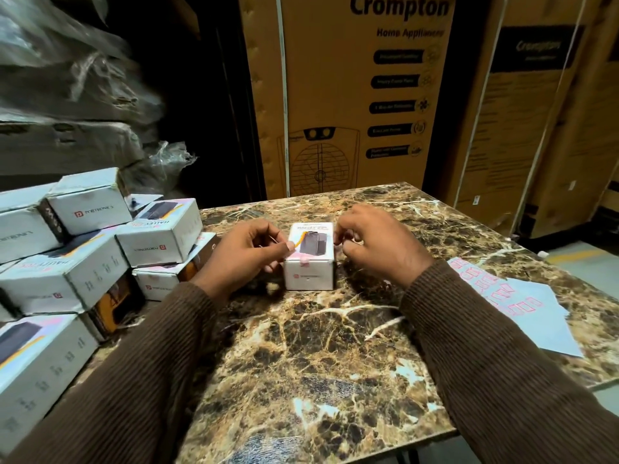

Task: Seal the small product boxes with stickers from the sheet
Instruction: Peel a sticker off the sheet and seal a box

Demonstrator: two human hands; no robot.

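Head view, one entry. Small white printed cardboard product box [311, 254]: stands on the brown veined marble tabletop [335, 346], between both hands. Pink sticker [303, 260]: folded over the box's near top edge, just beside the left thumb. Left hand [249, 254]: fingers curled, touching the box's left side and holding it. Right hand [375, 242]: fingers curled beside the box's right side; whether it pinches anything, cannot tell. Pale blue sticker sheet with pink labels [522, 306]: well right of the right hand. Stack of similar white boxes [100, 249]: left of the left hand. Risk, judged: sticker poorly pressed lifts at the fold; box slides if the left hold loosens.
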